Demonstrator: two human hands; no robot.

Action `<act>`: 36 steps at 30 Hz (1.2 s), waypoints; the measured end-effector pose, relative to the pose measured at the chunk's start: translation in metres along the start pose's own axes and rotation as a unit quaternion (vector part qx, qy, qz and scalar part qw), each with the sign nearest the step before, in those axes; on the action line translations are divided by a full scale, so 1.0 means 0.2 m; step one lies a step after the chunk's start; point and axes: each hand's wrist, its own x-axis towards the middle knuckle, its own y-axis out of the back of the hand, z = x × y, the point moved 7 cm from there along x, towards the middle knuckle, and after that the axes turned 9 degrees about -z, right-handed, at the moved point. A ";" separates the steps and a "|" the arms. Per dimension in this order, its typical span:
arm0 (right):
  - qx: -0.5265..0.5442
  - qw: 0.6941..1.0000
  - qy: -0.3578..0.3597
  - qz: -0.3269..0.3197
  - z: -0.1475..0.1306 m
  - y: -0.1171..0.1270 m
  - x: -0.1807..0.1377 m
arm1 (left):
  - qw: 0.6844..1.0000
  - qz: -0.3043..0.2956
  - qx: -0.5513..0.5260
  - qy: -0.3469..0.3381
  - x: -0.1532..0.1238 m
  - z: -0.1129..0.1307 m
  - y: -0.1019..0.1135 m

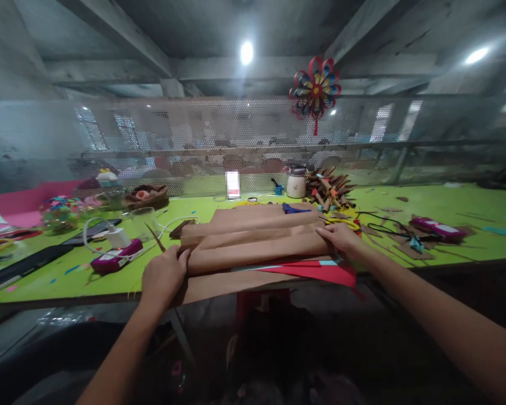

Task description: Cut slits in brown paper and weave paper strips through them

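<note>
A large sheet of brown paper [257, 239], folded into several wide pleats, lies across the green table [447, 208] in front of me. My left hand [164, 275] is closed on the left end of the nearest pleat. My right hand [341, 236] presses on its right end, fingers curled over the fold. Red paper [320, 273] and a strip of light blue paper stick out from under the brown sheet at the table's front edge.
Left of the paper lie a magenta device [116, 259] with a white charger and cable, a black tablet, and pink paper. Blue scissors [293, 209], a white jar [296, 183], a pile of brown paper rolls [329, 188] and black cables sit behind and right. A paper pinwheel [315, 90] hangs on the mesh screen.
</note>
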 end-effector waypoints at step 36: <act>0.480 0.848 0.084 0.210 -0.18 0.39 0.12 | 0.847 0.435 -0.231 -0.200 0.00 0.15 0.91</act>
